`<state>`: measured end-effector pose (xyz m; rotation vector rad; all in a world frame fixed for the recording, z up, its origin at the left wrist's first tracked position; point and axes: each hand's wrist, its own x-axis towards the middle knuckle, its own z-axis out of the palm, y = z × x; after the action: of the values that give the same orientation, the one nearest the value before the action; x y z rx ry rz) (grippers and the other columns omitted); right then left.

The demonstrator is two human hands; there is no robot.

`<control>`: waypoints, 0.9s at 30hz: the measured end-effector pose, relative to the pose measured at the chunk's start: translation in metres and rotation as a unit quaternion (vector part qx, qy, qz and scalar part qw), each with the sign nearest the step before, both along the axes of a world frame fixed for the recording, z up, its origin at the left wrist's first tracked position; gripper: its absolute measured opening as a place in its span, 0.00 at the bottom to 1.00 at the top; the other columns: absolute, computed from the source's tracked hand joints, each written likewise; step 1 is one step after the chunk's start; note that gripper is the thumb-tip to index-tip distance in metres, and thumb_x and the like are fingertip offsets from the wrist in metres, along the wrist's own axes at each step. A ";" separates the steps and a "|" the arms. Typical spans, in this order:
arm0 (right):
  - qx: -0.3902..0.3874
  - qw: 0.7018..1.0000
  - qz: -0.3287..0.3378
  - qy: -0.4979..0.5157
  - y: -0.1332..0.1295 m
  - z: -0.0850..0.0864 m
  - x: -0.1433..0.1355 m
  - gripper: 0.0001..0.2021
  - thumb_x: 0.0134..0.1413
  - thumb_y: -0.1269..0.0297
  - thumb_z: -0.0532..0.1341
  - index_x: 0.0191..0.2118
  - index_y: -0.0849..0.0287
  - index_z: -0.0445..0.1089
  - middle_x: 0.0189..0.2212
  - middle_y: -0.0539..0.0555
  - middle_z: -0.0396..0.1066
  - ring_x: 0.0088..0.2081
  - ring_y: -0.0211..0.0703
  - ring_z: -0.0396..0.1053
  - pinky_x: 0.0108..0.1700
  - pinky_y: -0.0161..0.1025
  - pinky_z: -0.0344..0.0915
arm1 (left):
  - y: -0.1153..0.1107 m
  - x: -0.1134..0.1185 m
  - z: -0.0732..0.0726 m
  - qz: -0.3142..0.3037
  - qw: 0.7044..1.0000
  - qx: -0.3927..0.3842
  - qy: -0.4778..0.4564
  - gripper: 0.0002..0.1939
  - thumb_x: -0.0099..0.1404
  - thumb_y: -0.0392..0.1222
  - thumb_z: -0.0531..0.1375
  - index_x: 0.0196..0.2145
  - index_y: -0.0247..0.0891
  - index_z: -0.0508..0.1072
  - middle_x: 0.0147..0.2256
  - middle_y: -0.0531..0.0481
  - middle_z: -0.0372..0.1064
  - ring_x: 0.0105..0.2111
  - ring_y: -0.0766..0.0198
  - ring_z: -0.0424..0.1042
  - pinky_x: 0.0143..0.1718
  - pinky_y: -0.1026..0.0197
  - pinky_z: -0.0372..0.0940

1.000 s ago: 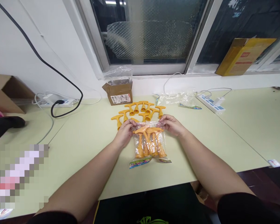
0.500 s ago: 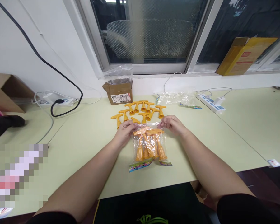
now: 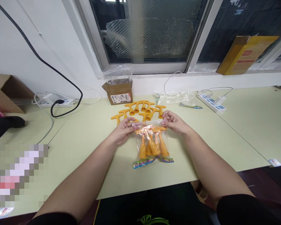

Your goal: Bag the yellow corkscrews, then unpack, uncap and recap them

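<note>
A clear zip bag (image 3: pixel 138 142) holds several yellow plastic pieces (image 3: pixel 152 147), each with a T-shaped handle and a ribbed, flared end. A printed colourful strip (image 3: pixel 144 162) runs along the bag's near edge. My left hand (image 3: pixel 125 129) pinches the bag's far left corner between thumb and fingers. At the far right corner, my right hand (image 3: pixel 174 122) grips the same edge. Just beyond the bag stand several more yellow T-handled pieces (image 3: pixel 144 106) in a loose cluster, a few partly hidden by the bag and my left hand.
Behind the cluster is a small open cardboard box (image 3: pixel 120 92). Clear empty bags (image 3: pixel 175 98) lie to its right, near a white power strip (image 3: pixel 212 103). A black cable (image 3: pixel 61 73) hangs down at left to another power strip (image 3: pixel 69 102). A yellow carton (image 3: pixel 245 56) leans on the window.
The bag has shifted slightly to the right and away from me, and its contents have settled differently. My left hand's fingers have spread somewhat; both hands still hold the top edge.
</note>
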<state>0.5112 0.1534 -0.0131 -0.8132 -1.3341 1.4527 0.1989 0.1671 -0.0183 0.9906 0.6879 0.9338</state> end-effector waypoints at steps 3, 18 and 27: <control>-0.025 1.000 -0.004 0.016 0.000 -0.001 -0.002 0.21 0.44 0.59 0.78 0.41 0.54 0.72 0.27 0.44 0.70 0.28 0.34 0.67 0.34 0.33 0.66 | 0.001 0.001 0.000 0.036 0.999 0.006 -0.003 0.24 0.52 0.35 0.77 0.43 0.40 0.72 0.42 0.48 0.82 0.41 0.64 0.81 0.50 0.61 0.72; -0.173 0.985 0.017 0.003 -0.003 -0.001 -0.004 0.17 0.45 0.57 0.78 0.37 0.59 0.76 0.36 0.56 0.79 0.37 0.43 0.76 0.42 0.41 0.77 | -0.005 0.011 0.001 0.092 0.995 -0.011 0.036 0.18 0.53 0.40 0.75 0.43 0.35 0.84 0.45 0.39 0.81 0.45 0.55 0.79 0.46 0.55 0.74; -0.294 0.954 -0.044 -0.028 -0.004 0.007 -0.021 0.28 0.54 0.31 0.62 0.32 0.56 0.70 0.33 0.57 0.74 0.29 0.46 0.75 0.31 0.47 0.78 | -0.018 0.024 0.008 0.142 0.988 0.011 0.058 0.18 0.51 0.43 0.77 0.39 0.37 0.83 0.38 0.46 0.80 0.40 0.61 0.77 0.45 0.60 0.71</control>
<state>0.4897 0.1497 -0.0065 -1.2837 -0.8874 1.7911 0.2227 0.1487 -0.0105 0.9875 0.9357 1.1403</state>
